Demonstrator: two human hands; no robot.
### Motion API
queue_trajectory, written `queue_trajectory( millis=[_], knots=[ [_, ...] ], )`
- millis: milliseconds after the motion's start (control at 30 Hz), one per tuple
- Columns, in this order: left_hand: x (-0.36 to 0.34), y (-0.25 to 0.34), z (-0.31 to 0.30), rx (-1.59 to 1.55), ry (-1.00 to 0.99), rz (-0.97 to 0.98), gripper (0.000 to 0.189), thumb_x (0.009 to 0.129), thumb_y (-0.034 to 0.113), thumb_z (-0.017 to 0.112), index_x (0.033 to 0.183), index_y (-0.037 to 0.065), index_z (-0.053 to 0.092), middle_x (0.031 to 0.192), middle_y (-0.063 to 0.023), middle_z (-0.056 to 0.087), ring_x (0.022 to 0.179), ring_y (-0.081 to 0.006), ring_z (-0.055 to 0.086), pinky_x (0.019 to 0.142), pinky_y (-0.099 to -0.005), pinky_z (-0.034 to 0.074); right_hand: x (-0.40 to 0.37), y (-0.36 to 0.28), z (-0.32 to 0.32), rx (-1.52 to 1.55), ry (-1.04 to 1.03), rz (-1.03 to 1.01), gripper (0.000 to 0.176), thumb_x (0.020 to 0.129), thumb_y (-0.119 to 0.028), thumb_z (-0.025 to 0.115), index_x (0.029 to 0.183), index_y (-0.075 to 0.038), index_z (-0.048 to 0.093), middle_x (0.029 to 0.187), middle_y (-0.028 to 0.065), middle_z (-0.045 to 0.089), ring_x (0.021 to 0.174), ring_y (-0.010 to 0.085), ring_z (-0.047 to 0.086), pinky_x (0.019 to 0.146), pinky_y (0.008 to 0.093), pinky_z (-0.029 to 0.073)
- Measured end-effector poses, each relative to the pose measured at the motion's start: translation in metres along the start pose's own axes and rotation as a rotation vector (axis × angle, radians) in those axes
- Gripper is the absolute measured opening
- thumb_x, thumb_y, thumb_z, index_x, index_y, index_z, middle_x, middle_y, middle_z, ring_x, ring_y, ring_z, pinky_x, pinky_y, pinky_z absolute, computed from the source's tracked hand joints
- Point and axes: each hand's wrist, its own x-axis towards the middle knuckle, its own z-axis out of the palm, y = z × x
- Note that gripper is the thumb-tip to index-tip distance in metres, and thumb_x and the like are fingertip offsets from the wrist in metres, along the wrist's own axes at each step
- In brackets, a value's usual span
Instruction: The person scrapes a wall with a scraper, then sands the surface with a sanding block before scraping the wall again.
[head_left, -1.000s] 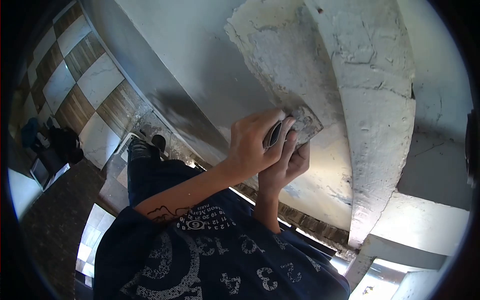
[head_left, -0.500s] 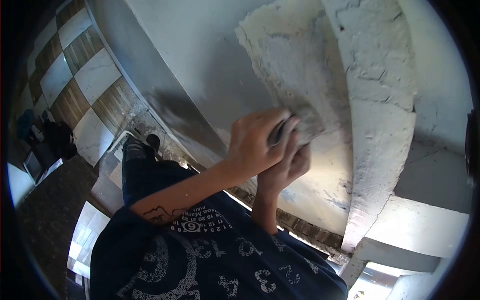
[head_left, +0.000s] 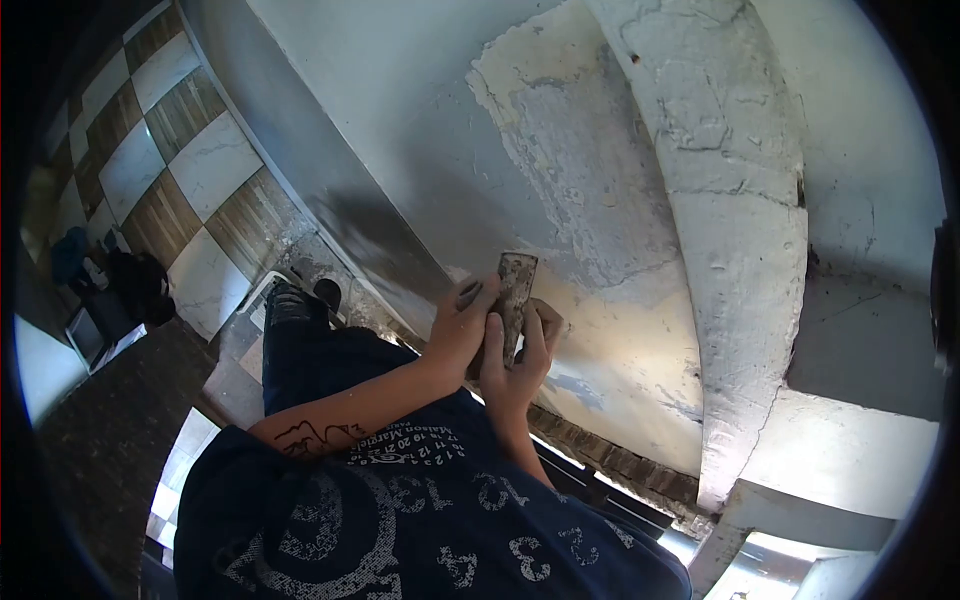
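So we've got a flat, plaster-caked tool (head_left: 516,287) up near the bare wall patch (head_left: 600,180), just left of its lower end; scraper or sanding block, we can't tell. Our right hand (head_left: 520,362) has thumb and fingers closed round the tool, parted only by its width. Our left hand (head_left: 458,325) is curled in at the tool's left edge, but how firmly it grips is hidden.

What worries us: that gritty face could twist or slip if the hold is loose, and bare fingertips so near the edge could get scraped. The peeling paint (head_left: 508,132) on the patch's left rim might tear wider if a corner catches it. A knock could also chip the cracked plaster column (head_left: 735,230) right of the patch.
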Motion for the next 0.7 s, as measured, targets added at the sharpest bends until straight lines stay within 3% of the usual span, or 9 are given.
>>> queue_trajectory(
  millis=[133, 200, 233, 300, 400, 500, 633, 700],
  knots=[
    [-0.014, -0.001, 0.011, 0.067, -0.142, 0.11, 0.025, 0.094, 0.028, 0.052, 0.101, 0.004, 0.058, 0.083, -0.001, 0.057, 0.072, -0.0062, 0.052, 0.065, -0.0232, 0.045, 0.0, -0.006, -0.006, 0.162, 0.146, 0.117, 0.031, 0.084, 0.001, 0.058, 0.114, 0.007, 0.056, 0.097, 0.0169, 0.06, 0.077, 0.0184, 0.061, 0.069, 0.0288, 0.049],
    [-0.015, 0.015, 0.013, 0.411, -0.247, 0.042, 0.023, 0.094, 0.025, 0.053, 0.101, 0.004, 0.058, 0.08, -0.0008, 0.057, 0.074, -0.0049, 0.052, 0.065, -0.0212, 0.044, 0.019, -0.02, -0.028, 0.298, 0.118, 0.322, 0.035, 0.084, 0.004, 0.056, 0.119, 0.004, 0.055, 0.098, 0.0165, 0.061, 0.08, 0.0188, 0.062, 0.072, 0.0291, 0.049],
    [-0.014, 0.013, 0.014, 0.413, -0.248, 0.04, 0.023, 0.094, 0.025, 0.053, 0.101, 0.004, 0.058, 0.08, -0.0008, 0.057, 0.074, -0.0049, 0.052, 0.065, -0.0212, 0.044, 0.021, -0.013, -0.042, 0.257, 0.013, 0.336, 0.038, 0.087, 0.004, 0.052, 0.125, 0.003, 0.052, 0.104, 0.0153, 0.063, 0.093, 0.0189, 0.061, 0.079, 0.0272, 0.048],
    [-0.012, 0.008, 0.017, 0.42, -0.344, 0.467, 0.021, 0.092, 0.022, 0.055, 0.101, 0.003, 0.058, 0.08, -0.0015, 0.059, 0.074, -0.0043, 0.052, 0.065, -0.0194, 0.042, 0.033, -0.004, -0.057, 0.26, 0.068, 0.243, 0.03, 0.083, 0.006, 0.056, 0.112, 0.004, 0.061, 0.099, 0.0162, 0.066, 0.09, 0.018, 0.063, 0.075, 0.0267, 0.049],
    [-0.018, 0.015, 0.027, 0.606, -0.297, 0.599, 0.019, 0.09, 0.019, 0.059, 0.099, 0.002, 0.059, 0.084, -0.003, 0.061, 0.076, -0.0056, 0.055, 0.067, -0.0203, 0.043, 0.035, 0.002, -0.073, 0.294, 0.076, 0.315, 0.027, 0.082, 0.007, 0.057, 0.108, 0.006, 0.063, 0.097, 0.0168, 0.066, 0.089, 0.018, 0.064, 0.074, 0.0267, 0.05],
    [-0.017, 0.011, 0.039, 0.592, -0.329, 0.443, 0.021, 0.088, 0.017, 0.061, 0.102, 0.003, 0.057, 0.088, -0.0049, 0.063, 0.08, -0.0063, 0.057, 0.068, -0.0211, 0.044, 0.031, 0.006, -0.069, 0.253, 0.138, 0.379, 0.024, 0.081, 0.007, 0.057, 0.105, 0.007, 0.064, 0.092, 0.0166, 0.067, 0.081, 0.0183, 0.066, 0.069, 0.0268, 0.051],
    [-0.013, 0.001, 0.042, 0.534, -0.33, 0.482, 0.026, 0.086, 0.013, 0.064, 0.107, 0.002, 0.054, 0.09, -0.0057, 0.064, 0.084, -0.0069, 0.058, 0.068, -0.0213, 0.045, 0.036, 0.005, -0.064, 0.093, 0.143, 0.263, 0.02, 0.083, 0.005, 0.058, 0.102, 0.009, 0.063, 0.089, 0.0169, 0.066, 0.079, 0.0186, 0.066, 0.069, 0.0259, 0.056],
    [-0.011, -0.005, 0.04, 0.338, -0.288, 0.538, 0.025, 0.085, 0.017, 0.065, 0.104, 0.004, 0.055, 0.085, -0.0058, 0.066, 0.065, -0.0069, 0.059, 0.056, -0.0229, 0.046, 0.033, 0.01, -0.063, 0.12, 0.187, 0.263, 0.02, 0.08, 0.007, 0.059, 0.099, 0.008, 0.065, 0.084, 0.0157, 0.067, 0.075, 0.0185, 0.066, 0.066, 0.0259, 0.054]
  ],
)
